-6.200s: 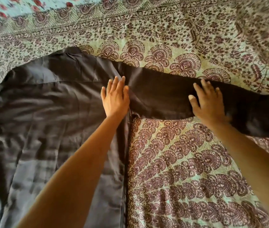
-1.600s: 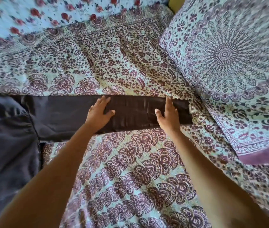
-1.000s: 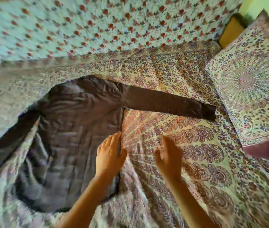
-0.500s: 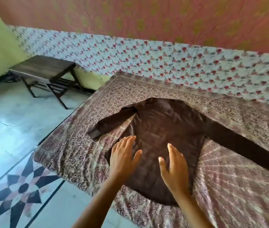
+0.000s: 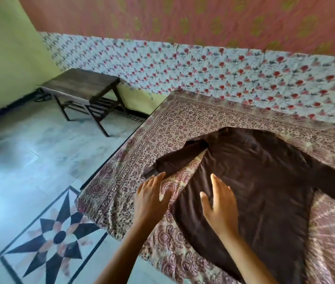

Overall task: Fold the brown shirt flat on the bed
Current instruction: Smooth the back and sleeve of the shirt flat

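You are facing a wall hung with a pink cloth carrying faded yellow-green motifs; below it runs a white cloth printed with small red flowers. To your left the wall is plain pale green. A dark wooden side table with crossed legs stands against it on a pale marbled floor, inlaid near you with a black star pattern. Soft daylight fills the room.

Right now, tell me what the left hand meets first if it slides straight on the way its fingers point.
Most likely the cuff of the brown shirt's sleeve: the left hand points up at it, fingertips almost touching. Height above the bedspread is unclear.
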